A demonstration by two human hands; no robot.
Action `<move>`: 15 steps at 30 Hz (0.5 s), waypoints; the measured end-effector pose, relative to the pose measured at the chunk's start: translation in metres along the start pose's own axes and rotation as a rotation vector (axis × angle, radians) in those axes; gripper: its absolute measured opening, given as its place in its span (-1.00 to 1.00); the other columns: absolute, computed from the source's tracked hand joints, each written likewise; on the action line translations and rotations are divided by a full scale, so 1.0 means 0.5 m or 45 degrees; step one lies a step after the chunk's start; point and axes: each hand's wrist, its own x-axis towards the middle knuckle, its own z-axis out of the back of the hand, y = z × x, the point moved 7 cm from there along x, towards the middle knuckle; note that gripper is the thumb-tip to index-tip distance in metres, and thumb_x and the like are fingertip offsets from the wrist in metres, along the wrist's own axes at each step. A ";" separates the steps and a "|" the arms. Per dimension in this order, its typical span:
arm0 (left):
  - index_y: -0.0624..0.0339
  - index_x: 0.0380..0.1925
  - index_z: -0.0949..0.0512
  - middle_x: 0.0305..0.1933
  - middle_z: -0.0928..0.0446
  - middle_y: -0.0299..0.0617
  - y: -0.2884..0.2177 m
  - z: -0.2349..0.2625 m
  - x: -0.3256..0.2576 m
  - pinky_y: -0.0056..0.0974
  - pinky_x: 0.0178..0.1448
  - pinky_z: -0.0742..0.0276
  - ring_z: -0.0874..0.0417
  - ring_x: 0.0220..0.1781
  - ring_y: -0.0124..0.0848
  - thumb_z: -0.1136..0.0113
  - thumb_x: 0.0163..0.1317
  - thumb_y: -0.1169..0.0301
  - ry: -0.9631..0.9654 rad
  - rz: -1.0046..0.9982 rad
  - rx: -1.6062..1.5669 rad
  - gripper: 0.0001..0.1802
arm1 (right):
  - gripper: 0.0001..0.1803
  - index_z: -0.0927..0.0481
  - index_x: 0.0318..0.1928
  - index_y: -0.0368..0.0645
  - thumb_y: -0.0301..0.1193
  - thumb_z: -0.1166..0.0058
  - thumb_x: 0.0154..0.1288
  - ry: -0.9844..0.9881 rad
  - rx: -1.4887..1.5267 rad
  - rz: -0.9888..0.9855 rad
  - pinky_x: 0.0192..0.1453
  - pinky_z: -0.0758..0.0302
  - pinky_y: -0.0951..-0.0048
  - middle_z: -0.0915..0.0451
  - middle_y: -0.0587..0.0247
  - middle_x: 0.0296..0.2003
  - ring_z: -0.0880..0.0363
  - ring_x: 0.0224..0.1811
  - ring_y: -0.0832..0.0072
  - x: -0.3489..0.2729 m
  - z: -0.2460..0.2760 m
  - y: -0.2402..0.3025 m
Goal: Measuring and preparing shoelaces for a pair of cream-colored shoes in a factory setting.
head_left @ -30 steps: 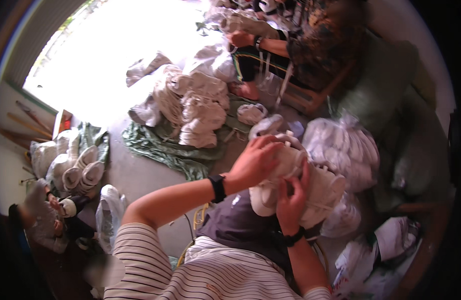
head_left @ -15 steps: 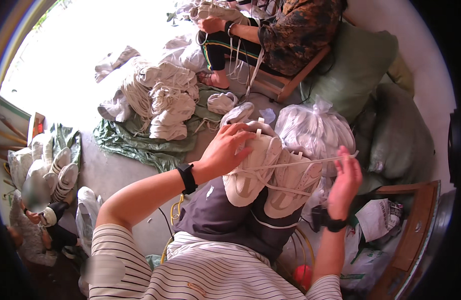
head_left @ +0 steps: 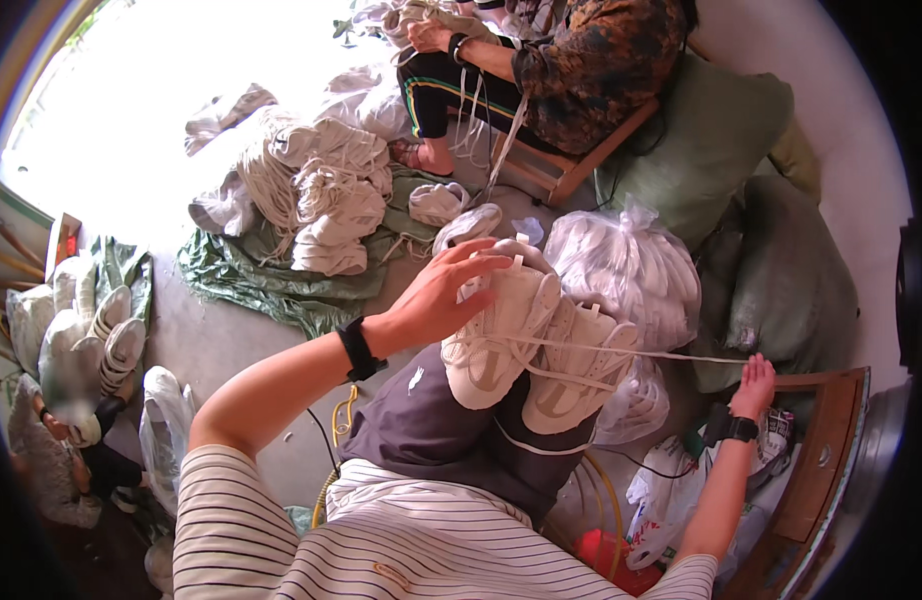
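Two off-white sneakers, the left one (head_left: 489, 355) and the right one (head_left: 571, 392), rest side by side on my lap with toes toward me. My left hand (head_left: 443, 292) grips the left sneaker near its collar, fingers curled over the top. Out to the right, my right hand (head_left: 754, 386) pinches the end of a pale shoelace (head_left: 671, 354). That lace stretches taut from the sneakers across to my right fingers. More lace lies loosely over both shoes. Exactly which eyelets it passes through is too small to tell.
A heap of white shoes and laces (head_left: 331, 190) lies on a green sheet (head_left: 246, 285). Beyond, a co-worker (head_left: 596, 70) sits handling a shoe. A clear bag of shoes (head_left: 626, 270), stuffed green sacks (head_left: 726, 135) and a wooden drawer (head_left: 821, 450) stand to the right.
My right hand has moved outward to the right and down, drawing the lace out longer. My left hand stays on the left sneaker.
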 end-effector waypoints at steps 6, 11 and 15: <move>0.05 -0.06 -0.60 0.57 -0.03 0.08 -0.066 -0.008 -0.045 0.07 0.56 -0.12 -0.10 0.57 0.10 -0.41 0.10 0.42 0.041 -0.057 0.116 -0.64 | -0.81 -0.50 -0.13 -0.16 -0.30 0.05 0.51 0.835 0.093 -0.081 0.04 -0.49 0.33 -0.56 0.24 -0.30 -0.56 -0.17 0.40 -0.298 -0.266 -0.012; 0.12 -0.25 -0.67 0.55 -0.10 0.10 -0.064 -0.024 -0.047 0.06 0.56 -0.12 -0.12 0.57 0.09 -0.35 0.12 0.49 0.035 -0.109 0.183 -0.83 | -0.85 -0.44 -0.26 -0.03 -0.32 0.01 0.53 1.232 -0.313 -0.182 -0.60 -0.12 0.72 -0.42 0.49 -0.48 -0.20 -0.62 0.82 -0.522 -0.392 -0.048; 0.12 -0.31 -0.68 0.54 -0.15 0.05 -0.059 -0.027 -0.027 0.04 0.54 -0.16 -0.18 0.55 0.07 -0.33 0.13 0.51 0.087 -0.044 0.144 -0.89 | -0.79 -0.43 -0.24 -0.13 -0.36 -0.22 0.36 1.586 -0.792 0.337 -0.45 -0.42 0.52 -0.55 0.35 -0.37 -0.50 -0.50 0.53 -0.645 -0.454 -0.078</move>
